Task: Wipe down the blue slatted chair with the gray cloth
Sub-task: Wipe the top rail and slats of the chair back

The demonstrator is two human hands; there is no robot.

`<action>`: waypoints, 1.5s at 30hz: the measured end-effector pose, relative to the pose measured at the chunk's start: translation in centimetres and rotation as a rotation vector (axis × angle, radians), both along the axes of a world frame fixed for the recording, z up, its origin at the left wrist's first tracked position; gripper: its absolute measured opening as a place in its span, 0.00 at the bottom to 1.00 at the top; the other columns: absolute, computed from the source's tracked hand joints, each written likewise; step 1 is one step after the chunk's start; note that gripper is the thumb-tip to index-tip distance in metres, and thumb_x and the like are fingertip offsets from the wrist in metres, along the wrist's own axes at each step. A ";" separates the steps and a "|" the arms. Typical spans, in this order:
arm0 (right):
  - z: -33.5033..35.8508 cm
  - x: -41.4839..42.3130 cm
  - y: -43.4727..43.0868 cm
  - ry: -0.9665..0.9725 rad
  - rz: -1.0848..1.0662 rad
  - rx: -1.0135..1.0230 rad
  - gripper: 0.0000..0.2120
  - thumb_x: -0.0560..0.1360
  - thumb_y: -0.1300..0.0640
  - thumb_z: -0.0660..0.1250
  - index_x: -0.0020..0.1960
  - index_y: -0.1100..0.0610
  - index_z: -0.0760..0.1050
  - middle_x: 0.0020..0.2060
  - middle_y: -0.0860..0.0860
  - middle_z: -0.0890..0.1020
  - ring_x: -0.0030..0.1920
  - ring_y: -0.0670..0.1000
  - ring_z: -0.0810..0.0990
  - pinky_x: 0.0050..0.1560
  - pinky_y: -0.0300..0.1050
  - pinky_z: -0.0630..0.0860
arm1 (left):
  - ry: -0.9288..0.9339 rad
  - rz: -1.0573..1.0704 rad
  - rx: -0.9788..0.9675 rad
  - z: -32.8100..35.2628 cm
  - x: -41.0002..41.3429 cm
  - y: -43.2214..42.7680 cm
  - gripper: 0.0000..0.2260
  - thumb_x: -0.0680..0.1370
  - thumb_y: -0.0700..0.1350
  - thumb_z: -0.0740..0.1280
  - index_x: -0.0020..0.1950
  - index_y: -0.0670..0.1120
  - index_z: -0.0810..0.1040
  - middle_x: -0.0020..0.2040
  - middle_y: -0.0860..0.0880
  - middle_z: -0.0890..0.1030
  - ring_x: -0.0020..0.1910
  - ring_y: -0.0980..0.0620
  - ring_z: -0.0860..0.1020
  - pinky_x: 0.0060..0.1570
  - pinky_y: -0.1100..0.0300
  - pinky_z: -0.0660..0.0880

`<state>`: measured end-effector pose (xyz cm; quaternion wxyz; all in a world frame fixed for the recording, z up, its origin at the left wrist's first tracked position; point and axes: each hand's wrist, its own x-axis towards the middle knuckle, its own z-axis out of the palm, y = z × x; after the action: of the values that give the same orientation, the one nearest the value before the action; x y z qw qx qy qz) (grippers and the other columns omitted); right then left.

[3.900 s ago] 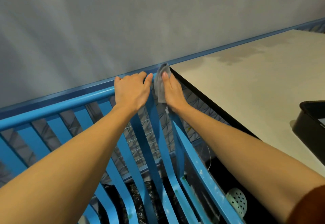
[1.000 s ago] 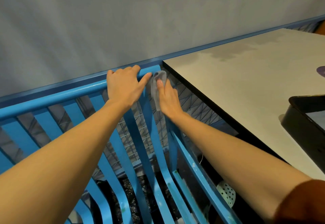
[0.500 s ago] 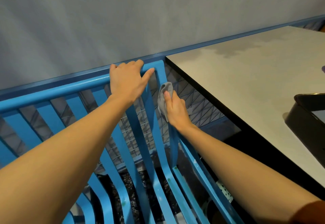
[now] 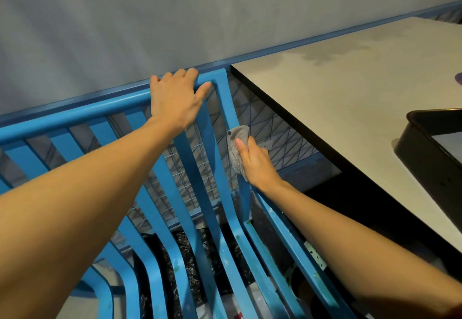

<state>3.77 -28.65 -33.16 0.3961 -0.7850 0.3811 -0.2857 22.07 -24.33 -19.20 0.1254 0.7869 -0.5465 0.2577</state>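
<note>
The blue slatted chair (image 4: pixel 195 193) fills the lower left, its backrest facing me, top rail running from the left edge up to a corner at centre. My left hand (image 4: pixel 175 98) grips that top rail near the corner, fingers hooked over its far side. My right hand (image 4: pixel 255 163) holds the gray cloth (image 4: pixel 236 148) wrapped round the chair's right-hand upright, roughly a third of the way down from the top corner; the thumb presses on the cloth and the fingers are hidden behind the post.
A beige table (image 4: pixel 362 98) with a dark edge stands right beside the chair. A black tray (image 4: pixel 430 148) sits on it at the right edge. A wire mesh and gray wall lie behind the slats; dark bags and clutter show below the seat.
My right hand has slid the cloth down the right upright from the top corner. My left hand stays gripping the top rail.
</note>
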 end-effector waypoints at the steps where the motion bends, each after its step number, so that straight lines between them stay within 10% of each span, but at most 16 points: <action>1: 0.0 -0.3 0.1 0.002 0.009 0.023 0.22 0.81 0.38 0.49 0.55 0.56 0.70 0.42 0.56 0.79 0.42 0.53 0.79 0.42 0.51 0.77 | 0.002 0.006 0.008 0.0 0.0 0.0 0.23 0.82 0.63 0.49 0.60 0.47 0.73 0.52 0.45 0.79 0.49 0.41 0.76 0.54 0.45 0.66; 13: -0.5 -3.3 2.0 0.104 0.054 0.111 0.17 0.82 0.42 0.50 0.54 0.55 0.67 0.38 0.51 0.73 0.40 0.51 0.74 0.32 0.37 0.63 | 0.032 0.007 0.113 0.0 -0.7 0.4 0.29 0.80 0.64 0.54 0.74 0.46 0.62 0.71 0.43 0.69 0.66 0.39 0.69 0.63 0.41 0.63; 19: -1.1 -4.3 2.4 0.111 0.058 0.224 0.28 0.80 0.35 0.50 0.62 0.56 0.72 0.53 0.56 0.79 0.55 0.55 0.75 0.53 0.49 0.71 | 0.014 -0.038 0.194 0.0 -1.2 1.4 0.32 0.82 0.59 0.53 0.80 0.49 0.44 0.81 0.48 0.43 0.79 0.45 0.43 0.75 0.40 0.45; 30: -1.2 -5.7 3.1 0.135 0.090 0.282 0.31 0.80 0.35 0.51 0.59 0.59 0.79 0.53 0.58 0.82 0.56 0.56 0.79 0.59 0.53 0.73 | -0.143 -0.245 0.534 -9.5 -8.0 5.6 0.41 0.76 0.40 0.61 0.79 0.53 0.37 0.78 0.51 0.32 0.77 0.46 0.34 0.74 0.35 0.41; 45: -1.5 -9.2 5.3 0.179 0.155 0.401 0.26 0.81 0.38 0.52 0.66 0.53 0.76 0.57 0.53 0.81 0.56 0.50 0.78 0.56 0.46 0.71 | 0.057 -0.156 0.658 -12.8 -13.3 9.0 0.42 0.78 0.38 0.62 0.78 0.53 0.32 0.76 0.53 0.26 0.78 0.41 0.52 0.73 0.37 0.47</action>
<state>-5.38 -23.35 -34.62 0.5296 -0.7396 0.4026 -0.1022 8.75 -15.30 -31.98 -0.1009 0.7479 -0.6551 0.0352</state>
